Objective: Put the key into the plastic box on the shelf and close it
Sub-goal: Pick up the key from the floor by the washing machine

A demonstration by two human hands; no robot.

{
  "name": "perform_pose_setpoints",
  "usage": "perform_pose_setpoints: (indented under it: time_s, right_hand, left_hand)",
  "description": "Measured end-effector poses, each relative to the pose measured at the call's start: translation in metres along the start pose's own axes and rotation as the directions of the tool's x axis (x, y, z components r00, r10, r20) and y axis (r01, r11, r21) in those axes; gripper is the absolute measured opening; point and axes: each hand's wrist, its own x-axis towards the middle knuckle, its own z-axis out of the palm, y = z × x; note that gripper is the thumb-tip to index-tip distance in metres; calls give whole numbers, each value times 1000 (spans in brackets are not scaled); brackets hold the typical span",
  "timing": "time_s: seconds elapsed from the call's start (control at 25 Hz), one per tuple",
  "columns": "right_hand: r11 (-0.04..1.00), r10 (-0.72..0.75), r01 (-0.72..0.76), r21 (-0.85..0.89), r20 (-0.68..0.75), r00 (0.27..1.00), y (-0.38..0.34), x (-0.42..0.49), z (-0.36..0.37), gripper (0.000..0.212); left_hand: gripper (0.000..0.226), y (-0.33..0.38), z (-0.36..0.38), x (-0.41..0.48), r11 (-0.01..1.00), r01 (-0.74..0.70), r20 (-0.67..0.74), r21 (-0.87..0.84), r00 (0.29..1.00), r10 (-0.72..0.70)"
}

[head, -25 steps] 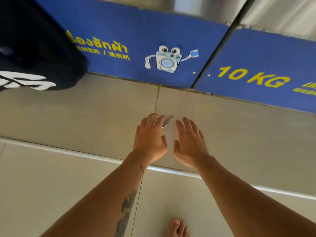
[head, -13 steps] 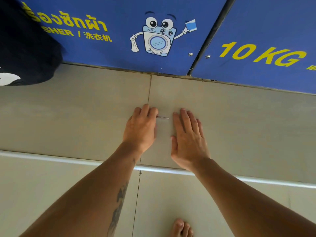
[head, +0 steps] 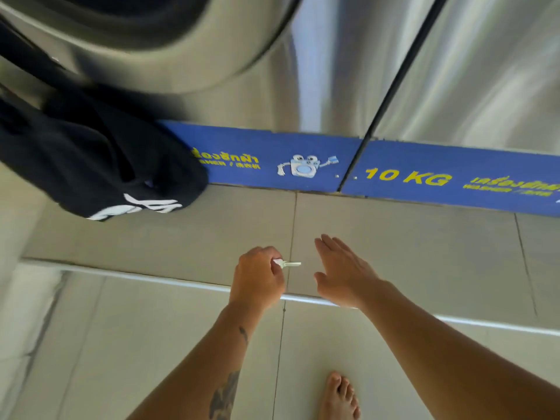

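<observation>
key (head: 290,264): centre frame, pinched by its head in the left hand (head: 259,278), over the tiled ledge (head: 424,253); not clear if it touches the tile
axis: roughly horizontal, blade pointing frame-right toward the right hand (head: 344,272)
left hand: closed on the key
right hand: open, flat, empty, just right of the blade tip
plastic box: not in view, nor any shelf
surroundings: washing machine (head: 212,56) above, black garment (head: 100,165) upper left

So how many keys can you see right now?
1. The key is pinched in the left hand, above the tiled ledge. The right hand is open and empty. Others may be out of view.
</observation>
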Motion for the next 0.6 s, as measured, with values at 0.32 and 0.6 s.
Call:
perform_pose_setpoints:
  time_s: [0.32,0.6]
  right_hand:
    - [976,-212,211,-52,-8,977,-152,-145,-150,56]
    - [874,-451,440,-205,-6,892,-278,-266,-213,49]
  left_hand:
    - [21,87,-224,-112,913,331,-89,-238,929,-360]
    - [16,106,-395,-254,851,267,-379,-452,806,-454]
